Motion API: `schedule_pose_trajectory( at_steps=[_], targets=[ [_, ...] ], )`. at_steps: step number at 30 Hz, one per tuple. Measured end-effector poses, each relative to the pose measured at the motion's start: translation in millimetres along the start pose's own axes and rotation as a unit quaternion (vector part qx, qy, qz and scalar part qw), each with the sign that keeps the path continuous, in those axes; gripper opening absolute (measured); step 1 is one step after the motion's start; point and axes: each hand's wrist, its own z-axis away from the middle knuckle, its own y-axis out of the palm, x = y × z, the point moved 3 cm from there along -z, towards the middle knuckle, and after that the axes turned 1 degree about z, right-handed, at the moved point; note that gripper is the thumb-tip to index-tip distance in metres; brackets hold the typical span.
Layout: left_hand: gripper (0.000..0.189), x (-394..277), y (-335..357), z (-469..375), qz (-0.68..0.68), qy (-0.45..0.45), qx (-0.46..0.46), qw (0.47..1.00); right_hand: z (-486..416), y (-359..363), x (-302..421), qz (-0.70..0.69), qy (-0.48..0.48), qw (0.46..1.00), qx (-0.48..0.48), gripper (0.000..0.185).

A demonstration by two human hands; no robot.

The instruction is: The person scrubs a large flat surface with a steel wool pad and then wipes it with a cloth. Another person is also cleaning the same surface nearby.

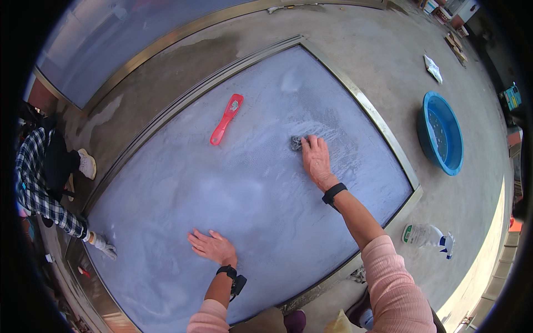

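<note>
A framed glass panel (pixel 258 208) lies flat before me, its surface wet and streaked with whitish film. My right hand (pixel 317 160) grips a grey steel-wool scouring pad (pixel 296 143) against the glass, right of the middle. Flat on the panel rests my left hand (pixel 213 246), fingers spread and nothing held. A red-handled scraper or brush (pixel 227 120) lies on the glass up and left of my right hand, with some pale residue on its head.
A blue plastic basin (pixel 441 133) with liquid and a clear spray bottle (pixel 424 236) on its side are on the concrete to the right. At left, a person's gloved hand (pixel 103 245) touches the panel. Another framed panel (pixel 137 62) is beyond.
</note>
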Motion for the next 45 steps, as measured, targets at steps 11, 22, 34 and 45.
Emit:
schedule_pose_trajectory(
  at_steps=[11, 22, 34, 45],
  targets=[
    [0.053, 1, 2, -3, -0.011, -0.008, 0.003, 1.000, -19, -59, -12, 0.032, 0.140, 0.989, -0.019, 0.030],
    [0.054, 2, 4, -3, -0.029, 0.011, -0.020, 0.999, 26, -41, -55, 0.021, 0.168, 0.985, -0.039, 0.029],
    [0.054, 0, 3, -3, -0.033, 0.012, -0.016, 0.999, 65, -72, -70, 0.074, 0.205, 0.975, -0.046, 0.032],
    [0.053, 1, 5, -5, -0.051, 0.018, -0.024, 0.998, 104, -89, -86, 0.089, 0.258, 0.959, -0.072, 0.030]
  ],
)
